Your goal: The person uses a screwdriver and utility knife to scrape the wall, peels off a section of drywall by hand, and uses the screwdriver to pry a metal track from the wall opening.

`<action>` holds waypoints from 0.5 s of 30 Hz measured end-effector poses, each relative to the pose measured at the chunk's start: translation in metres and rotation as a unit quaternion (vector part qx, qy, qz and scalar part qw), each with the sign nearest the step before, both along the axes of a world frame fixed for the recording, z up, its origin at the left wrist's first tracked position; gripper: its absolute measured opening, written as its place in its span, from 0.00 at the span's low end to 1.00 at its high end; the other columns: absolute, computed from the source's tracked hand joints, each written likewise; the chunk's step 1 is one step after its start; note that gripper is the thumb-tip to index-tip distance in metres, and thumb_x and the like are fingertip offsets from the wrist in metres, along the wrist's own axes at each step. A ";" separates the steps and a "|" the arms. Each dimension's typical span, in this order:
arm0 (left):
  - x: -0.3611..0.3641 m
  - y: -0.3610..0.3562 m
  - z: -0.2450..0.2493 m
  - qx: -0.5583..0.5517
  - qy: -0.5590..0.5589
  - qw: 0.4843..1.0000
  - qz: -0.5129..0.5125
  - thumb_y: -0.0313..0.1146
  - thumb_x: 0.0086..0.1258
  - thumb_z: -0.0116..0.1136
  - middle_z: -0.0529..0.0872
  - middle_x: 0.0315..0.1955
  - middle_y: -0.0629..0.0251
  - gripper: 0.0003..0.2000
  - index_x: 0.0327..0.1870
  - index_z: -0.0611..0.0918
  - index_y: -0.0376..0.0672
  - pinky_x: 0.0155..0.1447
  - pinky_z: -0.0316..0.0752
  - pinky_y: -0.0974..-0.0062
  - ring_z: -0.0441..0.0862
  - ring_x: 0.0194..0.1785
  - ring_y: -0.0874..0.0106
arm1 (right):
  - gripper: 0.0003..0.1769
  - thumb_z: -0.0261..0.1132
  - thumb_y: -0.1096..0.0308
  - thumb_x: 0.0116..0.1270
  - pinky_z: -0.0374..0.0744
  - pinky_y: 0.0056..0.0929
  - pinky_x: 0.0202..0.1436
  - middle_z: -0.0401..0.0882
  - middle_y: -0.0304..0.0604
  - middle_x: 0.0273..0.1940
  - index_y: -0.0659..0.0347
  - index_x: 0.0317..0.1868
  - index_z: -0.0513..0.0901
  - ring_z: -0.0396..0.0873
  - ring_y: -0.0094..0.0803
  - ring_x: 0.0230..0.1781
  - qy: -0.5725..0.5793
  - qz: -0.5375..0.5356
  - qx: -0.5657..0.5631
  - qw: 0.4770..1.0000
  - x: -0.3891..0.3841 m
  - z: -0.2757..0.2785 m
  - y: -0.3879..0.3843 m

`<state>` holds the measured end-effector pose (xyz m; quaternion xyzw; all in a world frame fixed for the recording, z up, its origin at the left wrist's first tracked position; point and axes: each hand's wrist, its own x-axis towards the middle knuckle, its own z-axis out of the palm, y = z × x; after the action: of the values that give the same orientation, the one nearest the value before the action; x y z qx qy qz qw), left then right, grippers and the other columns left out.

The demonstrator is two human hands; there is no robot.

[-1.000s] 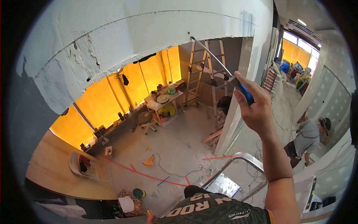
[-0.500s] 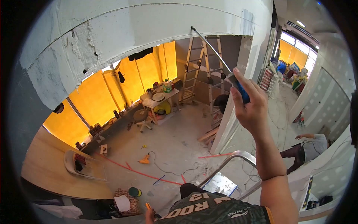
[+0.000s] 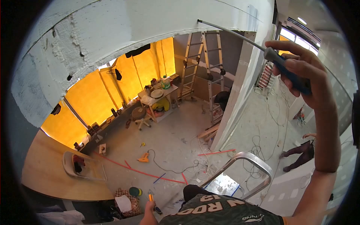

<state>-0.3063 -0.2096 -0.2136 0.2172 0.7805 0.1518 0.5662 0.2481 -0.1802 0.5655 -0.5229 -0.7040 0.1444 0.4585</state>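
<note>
My right hand (image 3: 303, 71), raised at the upper right, is wrapped round the blue and grey handle of a long screwdriver (image 3: 232, 33). Its thin shaft slants up to the left, and the tip meets the white wall panel (image 3: 150, 18) a little above its lower edge. Low in the view, my left hand (image 3: 150, 206) holds an orange and black cutter (image 3: 151, 197), which points upward. Beneath me shows the curved metal rail of a ladder (image 3: 258, 161).
Stepladders (image 3: 204, 63) stand beyond the opening. A cluttered work table (image 3: 167, 94), an orange glue gun (image 3: 143, 158) and red strips lie below. Cables (image 3: 255, 150) cover the floor at right. Another person (image 3: 302, 152) is at the right, partly hidden by my arm.
My right hand has moved right and slightly up, and the screwdriver now lies flatter. My left hand and its cutter have risen further into view. The other person is now more hidden.
</note>
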 end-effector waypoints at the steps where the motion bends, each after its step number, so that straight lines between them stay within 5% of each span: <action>1: 0.000 -0.003 0.008 0.083 -0.074 0.993 0.038 0.34 0.65 0.57 0.79 0.21 0.62 0.10 0.30 0.80 0.35 0.28 0.68 0.64 0.76 0.23 0.67 | 0.32 0.64 0.60 0.66 0.80 0.12 0.21 0.82 0.49 0.35 0.68 0.67 0.71 0.80 0.17 0.22 0.072 0.050 -0.019 0.996 0.002 -0.004 0.000; 3: 0.002 0.003 0.015 0.164 -0.145 0.974 0.064 0.34 0.65 0.58 0.78 0.21 0.63 0.10 0.30 0.80 0.35 0.28 0.68 0.64 0.76 0.23 0.67 | 0.38 0.63 0.60 0.64 0.85 0.14 0.24 0.81 0.48 0.37 0.71 0.70 0.66 0.80 0.19 0.22 0.148 0.089 -0.037 0.984 0.003 -0.015 0.000; 5: 0.013 0.017 0.009 0.161 -0.096 0.980 0.061 0.34 0.64 0.58 0.79 0.21 0.63 0.09 0.30 0.80 0.35 0.28 0.68 0.64 0.76 0.23 0.67 | 0.38 0.64 0.62 0.63 0.86 0.16 0.26 0.82 0.50 0.39 0.73 0.70 0.65 0.80 0.19 0.22 0.296 0.125 -0.049 0.946 0.002 -0.028 0.006; 7: 0.013 0.028 -0.020 0.146 -0.046 0.988 0.020 0.34 0.64 0.58 0.79 0.21 0.63 0.10 0.30 0.80 0.36 0.28 0.68 0.64 0.76 0.23 0.67 | 0.36 0.65 0.64 0.62 0.85 0.14 0.24 0.82 0.50 0.40 0.71 0.69 0.68 0.80 0.19 0.25 0.267 0.103 -0.056 0.956 0.006 -0.026 0.009; 10: 0.016 0.020 -0.002 0.105 -0.020 0.994 0.011 0.36 0.65 0.59 0.79 0.21 0.64 0.10 0.31 0.80 0.37 0.29 0.69 0.64 0.77 0.24 0.68 | 0.24 0.67 0.72 0.64 0.83 0.19 0.26 0.83 0.48 0.36 0.63 0.62 0.79 0.83 0.25 0.33 -0.033 -0.039 0.029 0.998 0.010 -0.017 0.004; 11: 0.019 0.013 0.007 0.077 -0.031 0.996 0.044 0.36 0.65 0.60 0.79 0.21 0.64 0.10 0.31 0.81 0.38 0.29 0.70 0.64 0.77 0.25 0.68 | 0.24 0.67 0.72 0.64 0.83 0.19 0.26 0.83 0.48 0.36 0.63 0.62 0.79 0.83 0.25 0.33 -0.032 -0.040 0.029 0.998 0.008 -0.019 0.004; 12: 0.017 0.008 0.010 0.077 -0.029 0.996 0.044 0.36 0.65 0.60 0.79 0.21 0.64 0.10 0.31 0.81 0.38 0.29 0.70 0.64 0.77 0.25 0.68 | 0.25 0.69 0.74 0.62 0.84 0.21 0.30 0.84 0.46 0.37 0.60 0.61 0.80 0.83 0.26 0.34 -0.220 -0.088 0.178 0.955 0.003 -0.021 0.004; 13: 0.012 0.001 0.009 0.068 -0.024 0.996 0.047 0.36 0.65 0.59 0.79 0.21 0.63 0.10 0.32 0.81 0.38 0.30 0.70 0.64 0.77 0.25 0.67 | 0.26 0.70 0.77 0.60 0.85 0.24 0.35 0.84 0.45 0.38 0.57 0.61 0.81 0.84 0.28 0.34 -0.394 -0.131 0.316 0.853 -0.002 -0.025 0.004; 15: -0.002 -0.013 -0.002 0.047 -0.007 0.999 0.025 0.36 0.67 0.59 0.79 0.22 0.63 0.10 0.33 0.81 0.37 0.32 0.70 0.64 0.77 0.26 0.67 | 0.29 0.73 0.80 0.56 0.85 0.29 0.43 0.85 0.44 0.41 0.54 0.60 0.82 0.84 0.30 0.36 -0.432 -0.149 0.351 0.817 -0.006 -0.026 -0.001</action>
<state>-0.3085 -0.2228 -0.2156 0.2227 0.7740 0.2038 0.5566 0.2425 -0.1808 0.5390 -0.4336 -0.7459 -0.4237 0.2758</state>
